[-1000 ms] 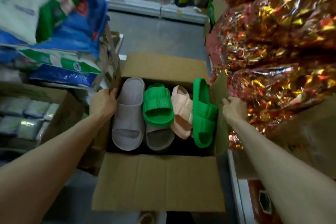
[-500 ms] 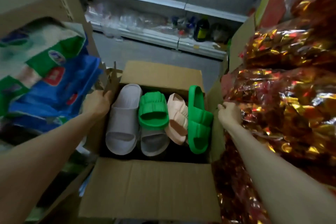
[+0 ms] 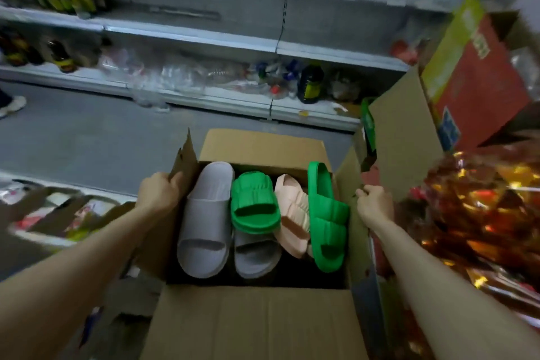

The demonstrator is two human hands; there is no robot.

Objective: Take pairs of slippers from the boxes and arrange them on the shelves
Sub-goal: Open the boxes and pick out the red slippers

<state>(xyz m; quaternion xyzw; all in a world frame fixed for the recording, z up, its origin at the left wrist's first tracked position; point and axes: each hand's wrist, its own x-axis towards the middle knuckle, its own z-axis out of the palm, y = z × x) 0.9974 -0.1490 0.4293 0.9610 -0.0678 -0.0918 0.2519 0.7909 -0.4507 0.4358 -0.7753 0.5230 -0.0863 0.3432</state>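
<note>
My left hand [image 3: 159,193] gripped the torn left flap of the open cardboard box [image 3: 257,321]; my right hand [image 3: 375,203] curled round its right flap, arms outstretched. Inside lay smooth grey slippers [image 3: 206,222], ribbed green slippers [image 3: 254,204] and a peach one [image 3: 293,213].

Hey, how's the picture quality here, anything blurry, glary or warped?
Head view: dim overall; shelves and left edge smeared by motion blur; slippers in the box fairly sharp; glare glints off the foil packs at right; wide-angle lens bows the shelf lines.
</note>
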